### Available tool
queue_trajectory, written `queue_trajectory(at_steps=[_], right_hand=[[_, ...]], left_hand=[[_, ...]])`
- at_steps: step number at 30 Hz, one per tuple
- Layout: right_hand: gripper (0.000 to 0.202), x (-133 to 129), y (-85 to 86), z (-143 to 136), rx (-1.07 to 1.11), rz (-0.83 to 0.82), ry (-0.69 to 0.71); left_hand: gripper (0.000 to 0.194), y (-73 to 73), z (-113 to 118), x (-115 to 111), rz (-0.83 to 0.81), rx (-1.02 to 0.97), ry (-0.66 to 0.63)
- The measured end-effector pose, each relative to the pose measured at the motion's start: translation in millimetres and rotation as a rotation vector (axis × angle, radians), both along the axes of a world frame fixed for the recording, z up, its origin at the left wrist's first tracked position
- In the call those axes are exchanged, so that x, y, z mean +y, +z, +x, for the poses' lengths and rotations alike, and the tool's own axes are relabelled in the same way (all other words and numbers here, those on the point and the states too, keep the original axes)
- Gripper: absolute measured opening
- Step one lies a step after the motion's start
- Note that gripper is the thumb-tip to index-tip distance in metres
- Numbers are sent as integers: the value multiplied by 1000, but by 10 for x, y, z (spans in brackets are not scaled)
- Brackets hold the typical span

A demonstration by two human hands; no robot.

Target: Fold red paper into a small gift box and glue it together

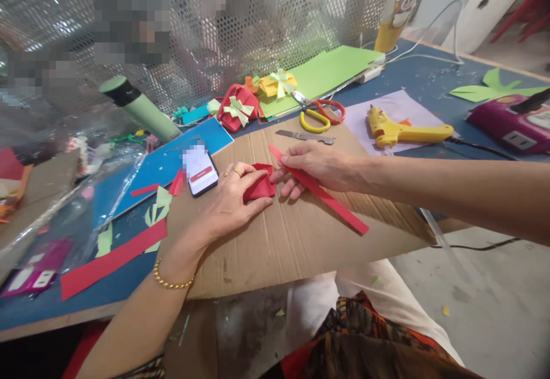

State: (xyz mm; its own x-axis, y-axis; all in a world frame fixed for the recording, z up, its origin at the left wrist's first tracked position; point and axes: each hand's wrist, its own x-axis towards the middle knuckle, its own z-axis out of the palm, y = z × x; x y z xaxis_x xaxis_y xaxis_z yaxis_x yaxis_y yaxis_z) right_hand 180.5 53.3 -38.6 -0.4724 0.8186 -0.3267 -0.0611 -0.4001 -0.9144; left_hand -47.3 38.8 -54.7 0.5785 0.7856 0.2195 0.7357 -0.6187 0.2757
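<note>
My left hand [234, 198] is closed around a small folded red paper piece [259, 184] on the cardboard sheet [275, 253]. Just to its right, my right hand [307, 167] pinches a long red paper strip [339, 210] near its upper end, and the rest of the strip slants down to the right over the cardboard. The fingertips of both hands are close together beside the folded piece. A phone [201, 170] with a lit screen lies left of my left hand. Above my right hand rests a metal blade [305, 136].
Scissors [315, 121] with red and yellow handles lie behind the blade. A yellow glue gun [408, 132] rests on lilac paper at the right. Small paper bags, green sheets and a green bottle [144, 112] stand farther back. Red strip [114, 258] at left.
</note>
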Motion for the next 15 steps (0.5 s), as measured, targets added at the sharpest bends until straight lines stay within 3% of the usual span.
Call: queue_trajectory(at_steps=[6, 12, 15], right_hand=[[32, 0, -20, 14, 7, -3, -34], [35, -11, 33, 16, -86, -14, 108], [34, -30, 56, -14, -66, -4, 76]], left_hand=[[42, -25, 45, 7, 17, -9, 46], [37, -10, 68, 12, 2, -26, 60], [37, -7, 72, 10, -2, -29, 65]])
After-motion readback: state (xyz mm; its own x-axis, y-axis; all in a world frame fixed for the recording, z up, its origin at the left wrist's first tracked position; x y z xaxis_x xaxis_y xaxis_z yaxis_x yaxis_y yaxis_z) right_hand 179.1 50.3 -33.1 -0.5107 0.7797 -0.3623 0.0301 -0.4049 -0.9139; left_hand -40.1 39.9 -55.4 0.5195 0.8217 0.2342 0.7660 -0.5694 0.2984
